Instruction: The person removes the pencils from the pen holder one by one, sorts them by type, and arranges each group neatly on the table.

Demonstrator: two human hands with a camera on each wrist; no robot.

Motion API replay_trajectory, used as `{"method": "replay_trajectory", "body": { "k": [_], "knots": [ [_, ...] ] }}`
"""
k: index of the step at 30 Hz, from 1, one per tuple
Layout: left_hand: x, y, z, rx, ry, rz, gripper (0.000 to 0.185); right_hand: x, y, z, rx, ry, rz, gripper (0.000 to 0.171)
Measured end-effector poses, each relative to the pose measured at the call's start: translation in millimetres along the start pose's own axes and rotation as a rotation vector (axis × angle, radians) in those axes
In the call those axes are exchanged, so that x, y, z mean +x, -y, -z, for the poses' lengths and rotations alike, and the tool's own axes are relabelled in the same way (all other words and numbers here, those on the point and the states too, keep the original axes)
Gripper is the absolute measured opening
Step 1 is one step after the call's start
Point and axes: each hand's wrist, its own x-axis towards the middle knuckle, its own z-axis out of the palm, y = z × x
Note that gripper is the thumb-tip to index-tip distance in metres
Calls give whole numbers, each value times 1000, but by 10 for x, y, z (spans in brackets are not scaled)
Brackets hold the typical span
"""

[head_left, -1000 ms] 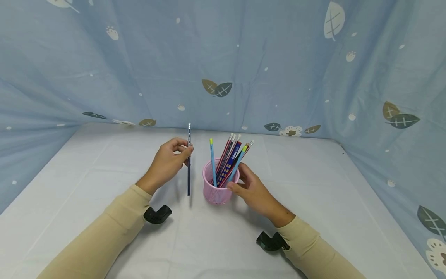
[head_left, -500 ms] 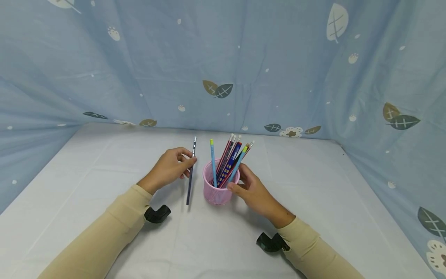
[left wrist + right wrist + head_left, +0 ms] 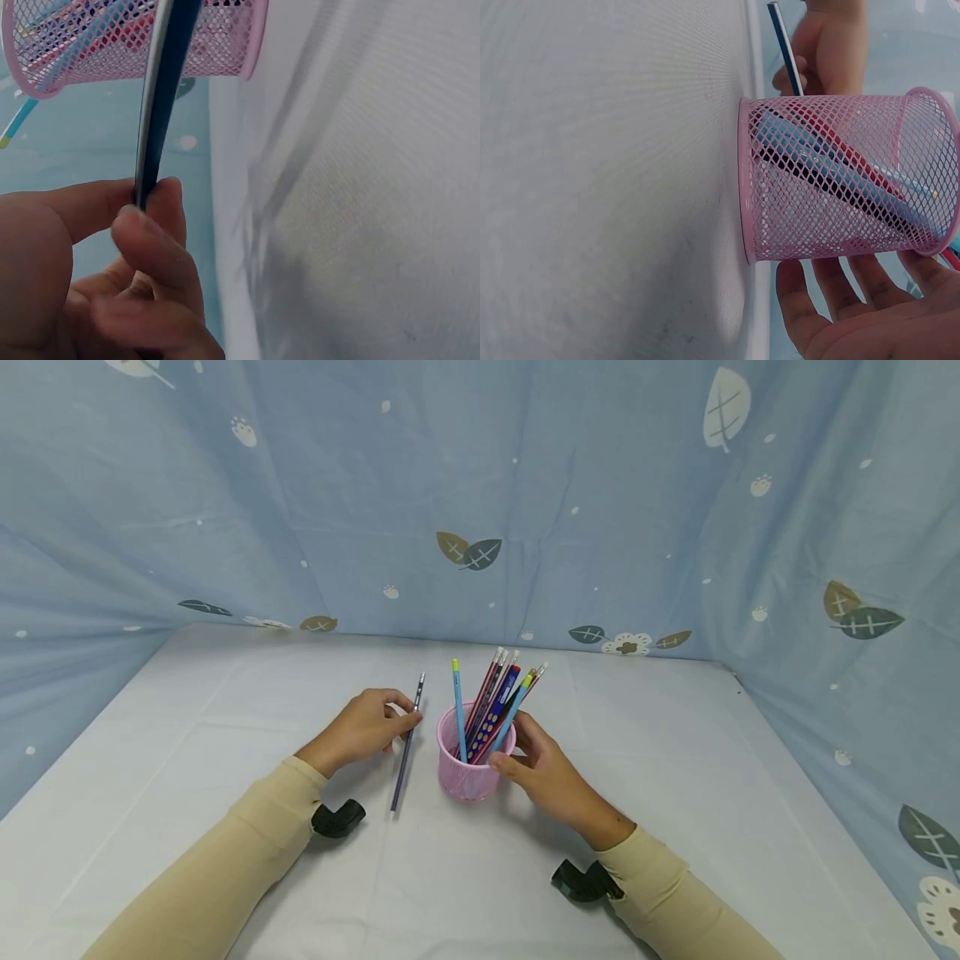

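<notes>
With thumb and fingertips, my left hand (image 3: 366,728) pinches a dark blue pencil (image 3: 402,770) near its upper half. The pencil leans, its upper end away from me and its lower end towards me; whether it touches the table I cannot tell. To its right stands a pink mesh pen cup (image 3: 467,783), upright and apart from the pencil. Several pencils fill the cup, among them a light blue pencil (image 3: 459,710) with a yellow-green end. My right hand (image 3: 553,777) holds the cup's right side, thumb at the near rim, fingers along the mesh (image 3: 832,187).
A white cloth (image 3: 420,893) covers the table. Behind it hangs a light blue curtain (image 3: 375,485) with leaf prints, which also closes off both sides. Black wrist mounts (image 3: 339,819) sit below each wrist, close over the tabletop.
My left hand has lowered slightly, and the pencil in it has tilted from upright, its lower end swinging towards me and left. The right hand and the cup stay put.
</notes>
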Motion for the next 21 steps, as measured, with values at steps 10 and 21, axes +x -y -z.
{"method": "replay_trajectory", "body": {
  "k": [10,21],
  "knots": [
    [7,49,0,-19,29,47,30,-5,20,-3,-3,-4,-11,75],
    [11,89,5,-41,59,63,36,-2,23,-11,13,1,-13,74]
  ]
}}
